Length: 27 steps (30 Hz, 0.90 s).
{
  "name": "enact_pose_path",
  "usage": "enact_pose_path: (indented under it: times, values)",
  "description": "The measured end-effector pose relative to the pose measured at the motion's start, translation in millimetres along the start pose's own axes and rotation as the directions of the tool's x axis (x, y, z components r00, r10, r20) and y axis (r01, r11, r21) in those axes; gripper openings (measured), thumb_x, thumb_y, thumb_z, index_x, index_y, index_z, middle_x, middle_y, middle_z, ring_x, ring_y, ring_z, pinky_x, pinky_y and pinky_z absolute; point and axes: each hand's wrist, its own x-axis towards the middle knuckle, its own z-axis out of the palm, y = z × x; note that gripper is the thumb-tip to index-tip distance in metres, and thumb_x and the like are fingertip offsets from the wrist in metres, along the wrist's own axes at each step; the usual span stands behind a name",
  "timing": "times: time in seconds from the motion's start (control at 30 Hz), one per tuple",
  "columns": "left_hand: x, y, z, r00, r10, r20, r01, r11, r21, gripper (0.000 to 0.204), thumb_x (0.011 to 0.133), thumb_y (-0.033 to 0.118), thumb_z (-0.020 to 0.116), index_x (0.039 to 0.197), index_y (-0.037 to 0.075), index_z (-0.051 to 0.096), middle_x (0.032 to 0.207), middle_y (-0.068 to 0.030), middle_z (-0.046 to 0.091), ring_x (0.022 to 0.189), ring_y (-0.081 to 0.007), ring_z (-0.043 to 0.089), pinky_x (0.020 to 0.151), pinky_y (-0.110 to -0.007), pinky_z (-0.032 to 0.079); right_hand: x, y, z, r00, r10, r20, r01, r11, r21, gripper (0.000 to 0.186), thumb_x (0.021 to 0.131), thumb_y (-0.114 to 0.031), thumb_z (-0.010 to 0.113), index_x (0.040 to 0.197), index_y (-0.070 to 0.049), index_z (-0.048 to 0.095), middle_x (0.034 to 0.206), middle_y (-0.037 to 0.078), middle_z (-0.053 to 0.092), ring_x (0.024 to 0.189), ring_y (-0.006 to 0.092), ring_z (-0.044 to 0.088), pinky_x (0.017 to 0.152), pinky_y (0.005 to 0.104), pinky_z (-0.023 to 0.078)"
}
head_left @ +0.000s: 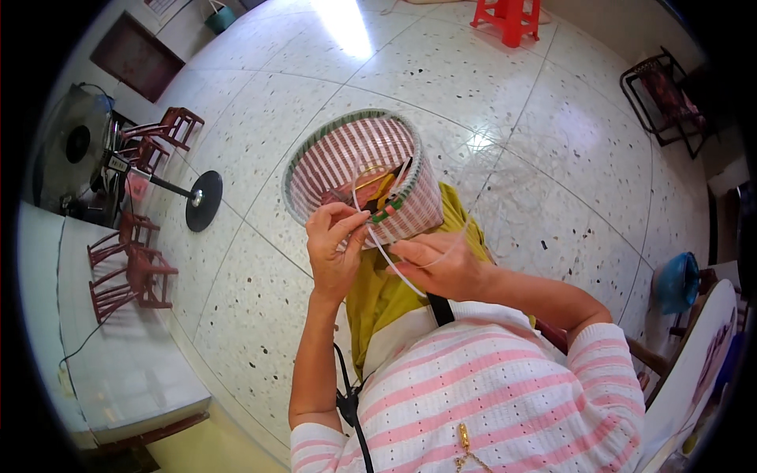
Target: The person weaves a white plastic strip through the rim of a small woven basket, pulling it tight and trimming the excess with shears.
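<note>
Fingers of the left hand (331, 246) are pinched together, thumb against index, on a white plastic strip (379, 243) at the near rim of a woven basket (428, 193); those of the right hand (448, 264) are curled close together beside the strip's lower length, though whether they are clamped on it I cannot tell; around all this spreads a pale speckled terrazzo floor (260, 260), cut by dark joints into big squares; a pedestal fan stands to the left, its round black base (205, 202) flat on the tiles; a dark-framed armchair (666, 98) sits far off at the upper right; a red plastic stool (509, 17) stands at the top edge; the basket, striped pink and white with a grey-green rim, is tilted in front of the person, against the olive-yellow trousers (378, 296), its mouth showing some yellow and black items too jumbled to name; a loose tangle of thin clear strands (516, 177) lies on the floor just right of it; the white strip runs from the left fingertips down toward the right hand; smallest, a green and red patch (388, 210) marks the rim just beside the left fingertips.
</note>
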Motion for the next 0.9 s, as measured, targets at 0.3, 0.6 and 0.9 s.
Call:
enact_pose_path:
  times: [0.3,0.6,0.9]
  values:
    - [1.6,-2.3,-2.8,0.996,0.076,0.051,-0.077,0.997,0.009,0.023,0.082,0.005,0.071,0.105,0.009,0.072,0.096,-0.0065,0.069,0.095,-0.0251,0.061,0.092,-0.038,0.036,17.6,-9.2,5.5,0.998,-0.058,0.018,0.050,0.958,0.284,0.014,0.080,-0.002,0.074,0.088,0.000,0.063,0.085,0.011,0.058,0.075,0.0255,0.060,0.065,0.0348,0.050]
    - [15.3,15.6,-8.5,0.991,0.079,0.111,-0.086,0.995,0.057,0.021,0.086,0.006,0.069,0.107,0.008,0.072,0.097,-0.0071,0.062,0.091,-0.0259,0.061,0.090,-0.039,0.037,-16.9,22.7,-10.2,0.907,0.353,0.229,-0.420,0.725,0.546,0.027,0.087,0.006,0.066,0.114,0.004,0.064,0.096,0.009,0.062,0.084,0.0148,0.063,0.076,0.0276,0.054]
    - [18.5,37.4,12.6,0.999,0.005,0.034,-0.009,0.994,0.112,0.016,0.079,0.003,0.075,0.095,0.003,0.072,0.095,-0.0110,0.062,0.089,-0.0294,0.059,0.076,-0.039,0.048,8.5,48.7,27.2,0.905,0.346,-0.249,-0.232,0.889,0.394,0.020,0.087,0.003,0.070,0.106,0.003,0.067,0.092,0.012,0.068,0.074,0.0160,0.065,0.067,0.0269,0.055]
